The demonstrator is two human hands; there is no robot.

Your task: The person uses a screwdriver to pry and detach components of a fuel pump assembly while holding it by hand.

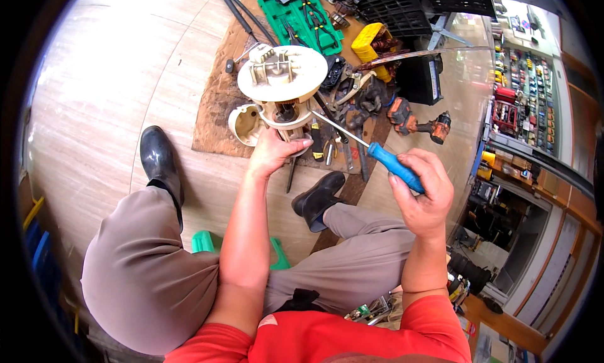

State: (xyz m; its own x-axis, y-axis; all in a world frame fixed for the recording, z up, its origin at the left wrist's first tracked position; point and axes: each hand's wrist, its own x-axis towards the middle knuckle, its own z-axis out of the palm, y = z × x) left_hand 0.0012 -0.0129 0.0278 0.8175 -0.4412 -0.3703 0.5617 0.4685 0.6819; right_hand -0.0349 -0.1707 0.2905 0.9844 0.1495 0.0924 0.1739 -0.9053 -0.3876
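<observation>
A cream-white plastic assembly [306, 66] stands ahead of me, a wide round disc over a narrower ring-shaped body, with a dark part in the gap between them. My left hand [275, 151] is closed around its lower body, thumb along the right side. Pinched in the fingers of my right hand [428, 196] is a screwdriver [388, 161] with a blue handle. Its metal shaft slants up and left, and the tip reaches the right side of the ring below the disc. A cream plastic cover [242, 127] lies just left of the assembly.
Under the work is a worn brown board [211, 111]. Behind lie a green tool case [296, 23] with pliers, a yellow container [371, 42] and black crates [393, 17]. An orange-and-black cordless drill [418, 119] rests on the right, beyond several loose tools. Parts shelves [525, 98] line the far right.
</observation>
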